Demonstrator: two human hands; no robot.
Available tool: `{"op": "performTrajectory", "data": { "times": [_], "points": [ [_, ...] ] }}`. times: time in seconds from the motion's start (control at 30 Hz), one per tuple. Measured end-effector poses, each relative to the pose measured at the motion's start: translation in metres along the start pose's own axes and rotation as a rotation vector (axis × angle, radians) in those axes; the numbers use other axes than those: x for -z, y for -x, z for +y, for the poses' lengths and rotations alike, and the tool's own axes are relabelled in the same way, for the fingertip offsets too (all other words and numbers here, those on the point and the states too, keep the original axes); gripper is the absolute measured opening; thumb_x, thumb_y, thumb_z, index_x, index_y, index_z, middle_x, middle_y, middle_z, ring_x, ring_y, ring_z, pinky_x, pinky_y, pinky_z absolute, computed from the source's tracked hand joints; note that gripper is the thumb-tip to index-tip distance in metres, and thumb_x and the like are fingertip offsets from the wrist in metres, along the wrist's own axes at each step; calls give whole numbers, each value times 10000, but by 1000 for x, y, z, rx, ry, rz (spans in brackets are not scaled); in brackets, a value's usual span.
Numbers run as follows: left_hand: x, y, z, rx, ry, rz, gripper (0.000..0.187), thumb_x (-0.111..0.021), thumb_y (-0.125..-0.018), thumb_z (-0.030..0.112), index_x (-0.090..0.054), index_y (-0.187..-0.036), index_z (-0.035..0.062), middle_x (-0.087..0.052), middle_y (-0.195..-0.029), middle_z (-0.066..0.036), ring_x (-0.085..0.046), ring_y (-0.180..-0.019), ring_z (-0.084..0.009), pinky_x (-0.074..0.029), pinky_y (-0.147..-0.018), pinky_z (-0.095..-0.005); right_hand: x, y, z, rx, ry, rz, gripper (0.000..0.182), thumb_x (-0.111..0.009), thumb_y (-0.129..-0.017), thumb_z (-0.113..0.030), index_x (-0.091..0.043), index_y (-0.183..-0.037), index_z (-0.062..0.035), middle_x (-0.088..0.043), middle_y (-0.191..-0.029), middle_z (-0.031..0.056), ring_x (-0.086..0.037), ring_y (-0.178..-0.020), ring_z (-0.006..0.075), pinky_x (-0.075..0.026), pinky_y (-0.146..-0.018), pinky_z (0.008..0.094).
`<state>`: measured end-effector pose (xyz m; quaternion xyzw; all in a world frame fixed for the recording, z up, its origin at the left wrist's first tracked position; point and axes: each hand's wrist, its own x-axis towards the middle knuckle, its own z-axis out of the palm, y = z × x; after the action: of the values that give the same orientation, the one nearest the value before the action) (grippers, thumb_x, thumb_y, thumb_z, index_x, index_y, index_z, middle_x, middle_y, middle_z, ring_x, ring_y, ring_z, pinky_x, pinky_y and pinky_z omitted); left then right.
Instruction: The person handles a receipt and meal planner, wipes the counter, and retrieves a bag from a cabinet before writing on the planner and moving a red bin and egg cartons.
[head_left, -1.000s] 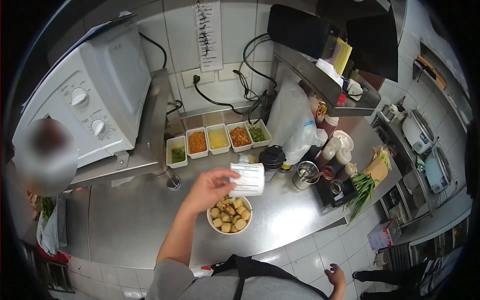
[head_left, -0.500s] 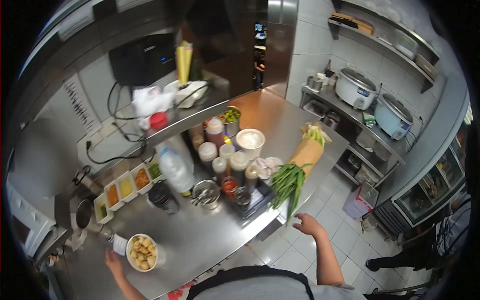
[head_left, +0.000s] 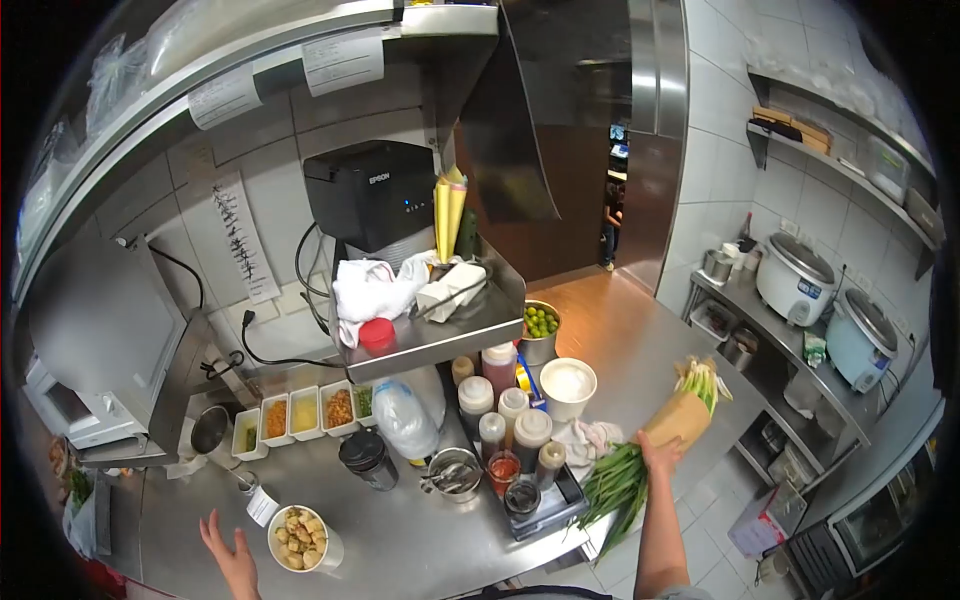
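My right hand (head_left: 660,456) lies against the lower part of a brown paper wrap (head_left: 674,418) around a bundle of long green stalks (head_left: 616,490) at the counter's right side. Its fingers look bent round the paper. White stalk ends stick out at the top of the wrap. At the lower left, my left hand (head_left: 230,556) is raised with its fingers spread and nothing in it. Just right of it stands a white tub (head_left: 334,553) full of pale brown chunks. A small bottle with a white label (head_left: 262,506) lies behind the tub.
Squeeze bottles (head_left: 532,430) and jars crowd a dark tray at the counter's middle, beside a white bowl (head_left: 568,382). A black-lidded cup (head_left: 368,458) and several topping containers (head_left: 303,412) stand farther left. A metal shelf (head_left: 440,335) overhangs the back. Rice cookers (head_left: 795,280) stand at right.
My right hand has moved from beside the counter onto the paper-wrapped bundle. My left hand stays open near the tub. The camera view has shifted, showing more of the upper shelf.
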<state>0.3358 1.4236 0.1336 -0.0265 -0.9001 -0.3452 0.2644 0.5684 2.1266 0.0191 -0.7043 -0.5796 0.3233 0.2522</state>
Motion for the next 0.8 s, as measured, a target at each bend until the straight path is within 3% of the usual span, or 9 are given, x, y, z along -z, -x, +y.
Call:
{"op": "performTrajectory", "data": {
  "times": [0.1, 0.2, 0.3, 0.37, 0.43, 0.53, 0.57, 0.67, 0.8],
  "points": [
    [-14, -10, 83, -56, 159, 63, 482, -529, -841, 57, -426, -1308, 103, -251, -1440, -162, -270, -1323, -312, -232, -1066, -396, 6, 21, -26, -85, 181, 78, 1155, -793, -579, -443, -96, -1439, -113, -197, -1394, 308, -361, -1239, 415, -363, -992, 475],
    [-15, -30, 149, -195, 224, 83, 478, -545, -806, 27, -454, -1272, 77, -280, -1430, -153, -278, -1323, -302, -227, -1067, -401, -16, -5, 6, 32, 175, 152, 1107, -780, -594, -330, -97, -1435, -101, -178, -1408, 304, -401, -1201, 440, -403, -957, 482],
    [-11, -48, 213, -369, 300, 112, 441, -548, -797, 34, -479, -1232, 41, -321, -1410, -149, -290, -1318, -293, -227, -1068, -408, -10, -65, 39, 221, 72, 176, 1153, -820, -533, -193, -94, -1421, -72, -174, -1390, 334, -337, -1241, 454, -369, -1006, 433],
    [-7, -56, 252, -450, 352, 151, 424, -543, -793, 34, -489, -1213, 23, -340, -1398, -151, -298, -1314, -289, -225, -1069, -412, 16, -106, 50, 432, 115, 66, 1084, -788, -531, -117, -153, -1408, -78, -217, -1398, 269, -358, -1232, 434, -392, -984, 442],
    [-6, -61, 287, -629, 503, 162, 412, -534, -786, 38, -494, -1195, 8, -352, -1388, -151, -332, -1292, -290, -223, -1070, -412, 46, -148, 59, 533, 163, -23, 1098, -793, -506, -95, -161, -1403, -74, -215, -1401, 264, -346, -1242, 426, -386, -991, 438],
    [-12, -58, 350, -715, 603, 86, 421, -530, -793, 64, -487, -1209, 15, -351, -1383, -161, -353, -1279, -281, -229, -1066, -412, 60, -207, 70, 648, 213, -159, 1140, -813, -461, -91, -165, -1399, -72, -203, -1411, 257, -324, -1257, 421, -378, -1002, 428],
    [-15, -55, 373, -715, 590, 106, 421, -530, -793, 64, -487, -1209, 15, -351, -1383, -161, -353, -1279, -281, -229, -1066, -412, 59, -223, 75, 647, 223, -203, 1168, -828, -440, -107, -161, -1399, -74, -192, -1420, 254, -314, -1261, 423, -377, -1005, 421],
    [-28, -53, 444, -682, 782, -104, 458, -497, -857, 169, -426, -1287, 26, -358, -1379, -146, -366, -1273, -253, -259, -1048, -384, 58, -252, 83, 655, 137, -287, 1222, -858, -396, -173, -163, -1397, -79, -183, -1426, 256, -287, -1276, 423, -343, -1026, 433],
    [-54, -60, 536, -417, 1019, -393, 638, -455, -905, 427, -306, -1379, 26, -363, -1389, -150, -389, -1264, -257, -302, -1031, -368, 83, -241, 65, 610, 297, -363, 1313, -879, -370, -277, -108, -1417, -88, -155, -1441, 258, -236, -1307, 424, -289, -1052, 444]
  ]
}}
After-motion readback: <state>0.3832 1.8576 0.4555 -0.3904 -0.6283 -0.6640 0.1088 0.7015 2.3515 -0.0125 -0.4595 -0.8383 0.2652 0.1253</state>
